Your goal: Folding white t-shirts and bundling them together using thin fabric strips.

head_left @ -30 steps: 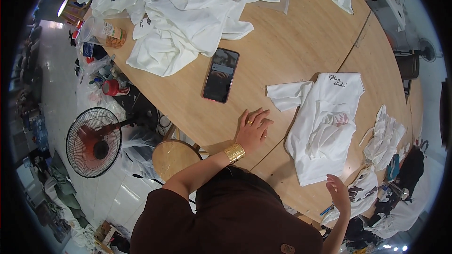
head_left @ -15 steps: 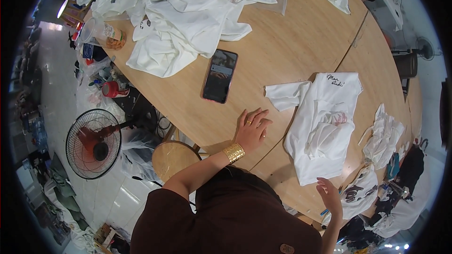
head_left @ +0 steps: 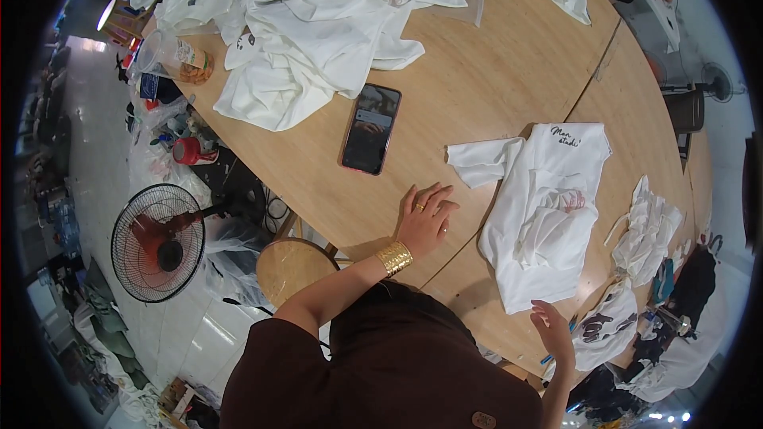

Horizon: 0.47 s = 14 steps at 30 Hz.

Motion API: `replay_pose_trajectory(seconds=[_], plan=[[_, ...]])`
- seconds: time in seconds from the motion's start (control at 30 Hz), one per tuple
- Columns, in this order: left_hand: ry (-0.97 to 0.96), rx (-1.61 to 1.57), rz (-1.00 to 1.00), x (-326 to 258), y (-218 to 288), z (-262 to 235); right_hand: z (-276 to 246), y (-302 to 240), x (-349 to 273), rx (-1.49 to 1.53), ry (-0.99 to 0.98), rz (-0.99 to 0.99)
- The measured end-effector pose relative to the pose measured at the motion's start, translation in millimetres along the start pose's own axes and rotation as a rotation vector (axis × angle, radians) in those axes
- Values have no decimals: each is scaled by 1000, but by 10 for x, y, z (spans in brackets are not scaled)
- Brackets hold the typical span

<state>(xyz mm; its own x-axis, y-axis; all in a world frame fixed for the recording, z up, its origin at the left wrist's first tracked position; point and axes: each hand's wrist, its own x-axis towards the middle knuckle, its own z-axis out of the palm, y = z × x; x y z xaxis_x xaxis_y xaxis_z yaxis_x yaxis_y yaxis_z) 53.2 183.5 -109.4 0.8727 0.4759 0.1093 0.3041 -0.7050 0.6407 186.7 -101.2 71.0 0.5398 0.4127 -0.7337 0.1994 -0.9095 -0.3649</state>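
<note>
My left hand (head_left: 425, 221) rests on the wooden table, palm down, fingers apart, with nothing in it. A wide gold bracelet (head_left: 394, 257) circles that wrist. To its right lies a partly folded white T-shirt (head_left: 517, 250), one sleeve stuck out to the left, dark lettering at its far end and a bunched part with a pink print in the middle. Beside the shirt's near edge is my right hand (head_left: 551, 326), fingers loosely bent and apart, holding nothing. Beyond my left hand lies a dark-screened phone (head_left: 371, 129).
White garments (head_left: 310, 40) are heaped at the far left, near a clear plastic jar (head_left: 176, 57). Crumpled white cloth pieces (head_left: 648, 230) lie at the right. A wooden stool (head_left: 292, 270) and a standing fan (head_left: 159, 243) are left of the wooden table (head_left: 469, 71).
</note>
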Motion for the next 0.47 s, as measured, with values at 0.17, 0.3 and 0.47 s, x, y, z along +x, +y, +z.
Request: replay_pose_trajectory(seconds=[0.17, 0.3, 0.47], plan=[[-6, 1, 5, 4, 1, -7, 15, 12, -2, 7, -1, -1], [-3, 1, 4, 5, 8, -16, 33, 9, -5, -3, 9, -11], [1, 16, 9, 4, 15, -9, 66, -35, -25, 11, -2, -21]])
